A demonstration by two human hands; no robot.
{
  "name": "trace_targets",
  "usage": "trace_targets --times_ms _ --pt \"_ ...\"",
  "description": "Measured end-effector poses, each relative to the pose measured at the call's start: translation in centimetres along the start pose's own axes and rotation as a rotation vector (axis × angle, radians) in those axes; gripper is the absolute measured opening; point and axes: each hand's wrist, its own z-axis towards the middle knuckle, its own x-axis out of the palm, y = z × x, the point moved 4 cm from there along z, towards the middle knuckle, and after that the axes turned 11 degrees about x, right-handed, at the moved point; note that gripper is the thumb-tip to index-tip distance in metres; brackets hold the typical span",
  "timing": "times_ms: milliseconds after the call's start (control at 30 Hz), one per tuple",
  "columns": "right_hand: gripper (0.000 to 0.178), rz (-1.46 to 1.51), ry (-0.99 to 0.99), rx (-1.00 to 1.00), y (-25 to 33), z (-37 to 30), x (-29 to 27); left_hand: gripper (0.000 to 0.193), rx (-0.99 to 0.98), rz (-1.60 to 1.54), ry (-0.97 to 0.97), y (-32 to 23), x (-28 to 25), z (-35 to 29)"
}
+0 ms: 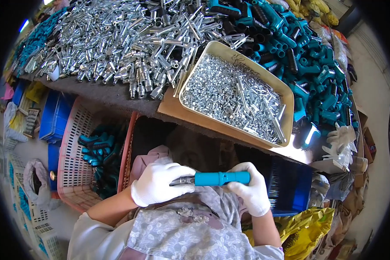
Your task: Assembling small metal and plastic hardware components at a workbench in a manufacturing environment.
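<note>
Holding a teal cylinder (223, 178) level at lower centre of frame: gloved right hand (252, 190) closed round its right end, gloved left hand (159, 183) pinching a metal fitting (185, 180) at its left end. Beyond, right of centre: cream tray (287, 96) of metal parts (216, 86); upper right: teal pieces (329, 102).

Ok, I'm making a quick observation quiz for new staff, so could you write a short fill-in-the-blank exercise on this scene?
1. The left hand and right hand both wear ___ gloves.
2. The metal end of the teal tube is in the ___ hand.
3. The pierced pink basket stands on the person's ___ side.
4. The small loose pieces in the cream tray are made of ___.

Missing words: white; left; left; metal.
</note>
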Motion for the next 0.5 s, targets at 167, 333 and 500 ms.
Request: trace_targets --times_ms 167,333,500 --pt "0.033 -0.906 0.124 -0.385 3.2 -0.7 1.9 0.049 0.061 0.027 0.137 -0.5 0.3 -0.8" --pt "0.044 -0.869 0.367 -0.145 2.1 1.1 2.8 0.051 0.153 0.022 0.156 -1.2 0.0 -1.1" --pt "0.047 -0.702 0.318 -0.218 1.3 0.9 3.1 0.053 0.169 0.019 0.156 -1.5 -0.3 -0.8"
